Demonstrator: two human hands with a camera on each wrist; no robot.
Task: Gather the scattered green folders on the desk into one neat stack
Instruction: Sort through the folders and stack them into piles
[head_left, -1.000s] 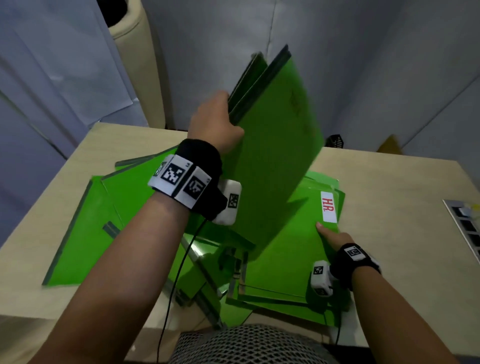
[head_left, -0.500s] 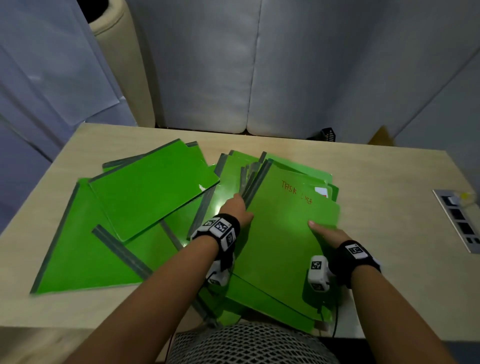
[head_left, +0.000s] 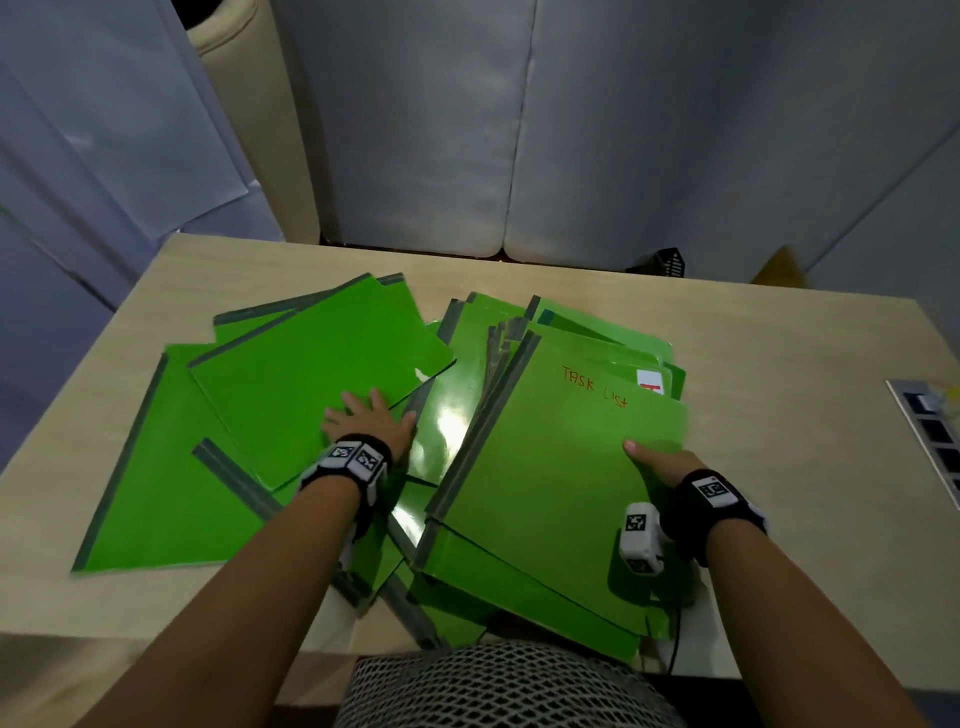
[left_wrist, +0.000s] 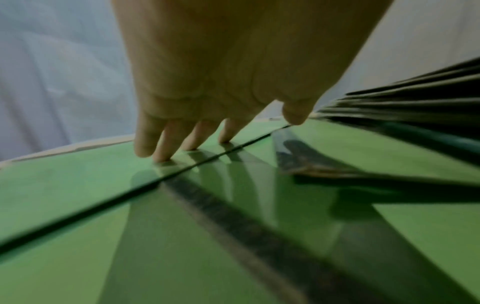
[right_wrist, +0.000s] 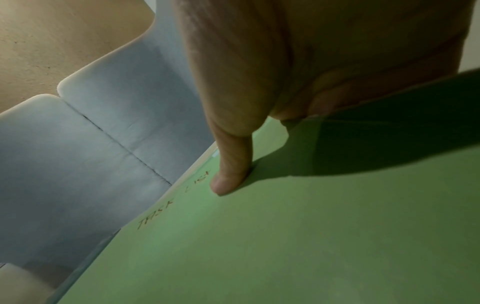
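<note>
A fanned stack of green folders (head_left: 561, 483) lies at the right middle of the desk, its top one marked "TASK LIST" (right_wrist: 259, 246). My right hand (head_left: 657, 460) holds the stack's right edge: the thumb (right_wrist: 231, 174) presses on the top folder and the fingers are hidden under the edge. A loose green folder (head_left: 311, 384) lies askew to the left, on top of a larger spread of green folders (head_left: 156, 499). My left hand (head_left: 366, 421) rests flat on that loose folder near its right edge, with straight fingertips (left_wrist: 166, 152) touching the cover.
The beige desk (head_left: 779, 415) has bare wood on the right and along the back. A socket panel (head_left: 930, 441) is set into its right edge. Pale partition panels (head_left: 519, 130) stand behind the desk. Some folders overhang the near edge by my body.
My left hand laid the folders it held upright onto the stack, let go, and moved left onto the loose folder. My right hand has stayed at the stack's right edge.
</note>
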